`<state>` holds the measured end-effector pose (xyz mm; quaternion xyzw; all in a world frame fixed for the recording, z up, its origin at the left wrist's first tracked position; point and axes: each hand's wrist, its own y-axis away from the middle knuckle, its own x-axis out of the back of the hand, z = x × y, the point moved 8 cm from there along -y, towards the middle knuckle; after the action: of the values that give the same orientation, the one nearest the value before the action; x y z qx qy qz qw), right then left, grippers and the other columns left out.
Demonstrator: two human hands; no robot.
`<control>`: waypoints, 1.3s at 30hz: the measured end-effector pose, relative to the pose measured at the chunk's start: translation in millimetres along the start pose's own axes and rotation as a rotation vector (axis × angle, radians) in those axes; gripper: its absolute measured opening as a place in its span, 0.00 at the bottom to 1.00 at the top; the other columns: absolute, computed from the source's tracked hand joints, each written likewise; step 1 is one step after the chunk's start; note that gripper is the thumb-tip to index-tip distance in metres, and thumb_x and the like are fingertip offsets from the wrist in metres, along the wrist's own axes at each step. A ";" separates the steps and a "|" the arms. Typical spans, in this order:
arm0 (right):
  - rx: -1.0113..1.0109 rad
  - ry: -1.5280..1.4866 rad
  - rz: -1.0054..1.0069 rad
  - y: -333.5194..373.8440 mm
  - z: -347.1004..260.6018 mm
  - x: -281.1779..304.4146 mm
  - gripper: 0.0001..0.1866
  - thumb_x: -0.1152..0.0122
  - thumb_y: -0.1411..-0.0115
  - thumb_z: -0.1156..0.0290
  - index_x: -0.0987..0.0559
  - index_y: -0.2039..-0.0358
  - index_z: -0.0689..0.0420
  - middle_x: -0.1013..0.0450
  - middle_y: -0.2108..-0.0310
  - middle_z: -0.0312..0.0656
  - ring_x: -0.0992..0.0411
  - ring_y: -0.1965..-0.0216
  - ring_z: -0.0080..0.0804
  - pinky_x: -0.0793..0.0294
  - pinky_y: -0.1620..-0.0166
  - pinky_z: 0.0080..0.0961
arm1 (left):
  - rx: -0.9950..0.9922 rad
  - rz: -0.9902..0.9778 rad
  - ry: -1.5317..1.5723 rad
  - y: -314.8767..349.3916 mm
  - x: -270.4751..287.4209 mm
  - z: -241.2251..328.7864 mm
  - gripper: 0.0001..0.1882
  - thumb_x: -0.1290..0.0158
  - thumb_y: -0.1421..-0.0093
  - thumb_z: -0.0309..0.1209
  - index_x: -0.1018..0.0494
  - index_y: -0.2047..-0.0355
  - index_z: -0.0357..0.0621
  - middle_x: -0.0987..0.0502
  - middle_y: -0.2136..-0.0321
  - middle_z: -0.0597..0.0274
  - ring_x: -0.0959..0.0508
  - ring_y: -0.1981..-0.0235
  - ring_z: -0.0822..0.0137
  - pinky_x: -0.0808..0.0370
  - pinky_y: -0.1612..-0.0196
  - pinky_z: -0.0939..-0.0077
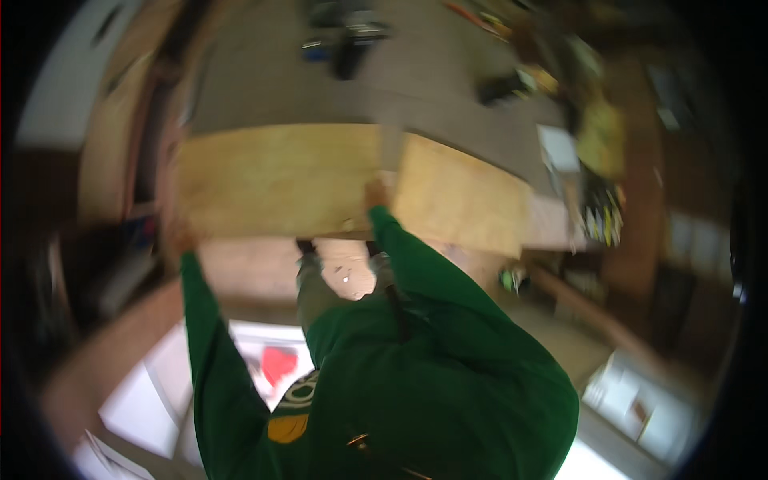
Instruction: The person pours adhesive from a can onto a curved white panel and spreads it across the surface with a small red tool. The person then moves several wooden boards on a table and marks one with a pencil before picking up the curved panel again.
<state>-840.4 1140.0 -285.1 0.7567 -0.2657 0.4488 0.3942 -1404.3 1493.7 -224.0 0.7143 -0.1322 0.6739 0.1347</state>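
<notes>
A rectangular light wooden board (pixel 280 180) lies in front of me, held at its two short ends. My left hand (pixel 183 237) is closed at its near left corner, smeared by motion. At the right end my right hand (pixel 378 194) grips the edge, the fingers partly hidden and blurred. Just right of that hand, across a narrow gap, a second wooden board (pixel 460 192) rests at a slant on the workbench. Whether the held board touches the bench cannot be made out.
The grey-brown workbench top (pixel 288 88) carries a blurred dark tool (pixel 348 52) at the far middle and a black-and-yellow tool (pixel 504 86) to the right. A white sheet (pixel 558 149) and a yellow item (pixel 602 136) are at the right. White boxes (pixel 644 404) stand low on the right.
</notes>
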 end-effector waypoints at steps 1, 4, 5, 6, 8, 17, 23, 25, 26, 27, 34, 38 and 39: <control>-0.076 0.058 -0.053 -2.1 -2.1 -8.6 0.37 0.52 0.38 0.48 0.45 0.34 0.55 0.47 0.35 0.54 0.50 0.34 0.53 0.50 0.36 0.53 | -0.052 -0.046 -0.017 -26.9 -10.0 -3.7 0.15 0.54 0.37 0.36 0.27 0.50 0.52 0.25 0.55 0.54 0.26 0.52 0.54 0.28 0.49 0.62; -0.373 -0.151 -0.159 9.2 -10.4 2.5 0.40 0.51 0.39 0.45 0.49 0.32 0.49 0.51 0.32 0.49 0.53 0.32 0.51 0.52 0.36 0.58 | -0.318 -0.113 -0.200 -85.3 -18.8 6.8 0.18 0.58 0.35 0.35 0.30 0.46 0.48 0.25 0.52 0.52 0.25 0.52 0.55 0.27 0.49 0.65; -0.588 -0.355 -0.059 26.1 -8.2 23.3 0.41 0.50 0.40 0.44 0.51 0.32 0.46 0.54 0.31 0.46 0.54 0.32 0.50 0.52 0.36 0.59 | -0.414 -0.140 -0.333 -96.6 -14.8 16.1 0.19 0.60 0.34 0.35 0.31 0.45 0.47 0.25 0.51 0.51 0.25 0.52 0.55 0.27 0.49 0.66; -0.616 -0.414 -0.010 36.1 -17.5 43.0 0.38 0.50 0.40 0.44 0.45 0.33 0.47 0.52 0.32 0.44 0.53 0.32 0.47 0.51 0.37 0.60 | -0.172 -0.216 -0.038 -105.0 -15.5 5.5 0.18 0.57 0.35 0.37 0.28 0.49 0.47 0.24 0.58 0.52 0.23 0.57 0.55 0.25 0.54 0.66; -0.647 -0.477 -0.026 50.9 -30.1 78.6 0.36 0.51 0.40 0.44 0.41 0.35 0.48 0.50 0.33 0.44 0.52 0.33 0.46 0.50 0.37 0.59 | 0.142 -0.278 0.163 -113.6 -14.2 -7.5 0.17 0.54 0.36 0.40 0.25 0.52 0.47 0.22 0.64 0.52 0.22 0.62 0.55 0.24 0.59 0.66; -0.774 -0.558 -0.123 51.2 -41.9 99.2 0.32 0.54 0.41 0.43 0.31 0.42 0.50 0.44 0.36 0.43 0.48 0.35 0.44 0.48 0.38 0.56 | -0.525 -0.223 -0.372 -129.5 -28.5 54.0 0.25 0.54 0.38 0.47 0.30 0.47 0.45 0.23 0.59 0.51 0.22 0.62 0.54 0.23 0.62 0.63; -0.781 -0.570 -0.048 80.7 -53.3 100.0 0.32 0.54 0.42 0.42 0.28 0.45 0.52 0.42 0.39 0.48 0.46 0.36 0.50 0.44 0.39 0.54 | -0.218 -0.211 -0.207 -142.4 -16.0 24.1 0.25 0.54 0.38 0.46 0.32 0.45 0.45 0.26 0.56 0.51 0.24 0.59 0.54 0.25 0.59 0.63; -0.745 -0.559 -0.002 85.3 -56.6 95.3 0.32 0.52 0.42 0.43 0.27 0.47 0.53 0.42 0.39 0.52 0.45 0.37 0.55 0.43 0.39 0.52 | -0.151 -0.218 -0.154 -141.4 -13.1 12.9 0.25 0.54 0.37 0.45 0.33 0.45 0.45 0.26 0.55 0.51 0.24 0.58 0.55 0.25 0.58 0.63; -0.758 -0.561 0.019 85.4 -54.4 92.0 0.30 0.52 0.42 0.43 0.26 0.48 0.53 0.40 0.40 0.52 0.45 0.38 0.56 0.42 0.39 0.52 | -0.116 -0.220 -0.121 -139.8 -11.7 7.2 0.25 0.54 0.37 0.45 0.33 0.44 0.45 0.27 0.54 0.51 0.24 0.58 0.55 0.25 0.58 0.63; -0.749 -0.573 0.071 83.0 -51.8 91.2 0.29 0.51 0.42 0.43 0.25 0.50 0.53 0.39 0.41 0.51 0.44 0.39 0.57 0.41 0.40 0.53 | -0.076 -0.219 -0.081 -138.9 -9.5 0.9 0.25 0.54 0.37 0.45 0.33 0.44 0.45 0.27 0.54 0.51 0.25 0.57 0.55 0.25 0.58 0.63; -0.493 -0.425 -0.051 69.0 -52.1 105.6 0.30 0.51 0.43 0.45 0.26 0.48 0.52 0.42 0.39 0.50 0.43 0.39 0.53 0.41 0.40 0.49 | 0.251 -0.197 0.596 -97.8 0.8 -24.0 0.26 0.53 0.37 0.44 0.35 0.43 0.44 0.30 0.50 0.51 0.27 0.54 0.55 0.27 0.55 0.63; -0.468 -0.544 0.205 97.0 -21.9 166.8 0.29 0.52 0.41 0.43 0.24 0.53 0.55 0.33 0.47 0.53 0.36 0.44 0.54 0.36 0.43 0.45 | 0.435 -0.207 1.150 -67.4 0.6 -11.3 0.26 0.53 0.36 0.43 0.37 0.42 0.44 0.31 0.48 0.51 0.28 0.52 0.55 0.27 0.54 0.62; -0.395 -0.542 0.239 97.7 -13.8 181.7 0.29 0.54 0.39 0.44 0.23 0.56 0.57 0.29 0.51 0.53 0.33 0.47 0.54 0.33 0.45 0.45 | 0.469 -0.213 1.263 -62.5 0.3 -2.2 0.26 0.53 0.36 0.43 0.37 0.41 0.44 0.32 0.48 0.51 0.28 0.51 0.55 0.28 0.53 0.62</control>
<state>-837.9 1089.2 -84.8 0.7210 -0.5290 0.2146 0.3929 -1383.2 1552.6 -224.4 0.2033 0.1924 0.9555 0.0933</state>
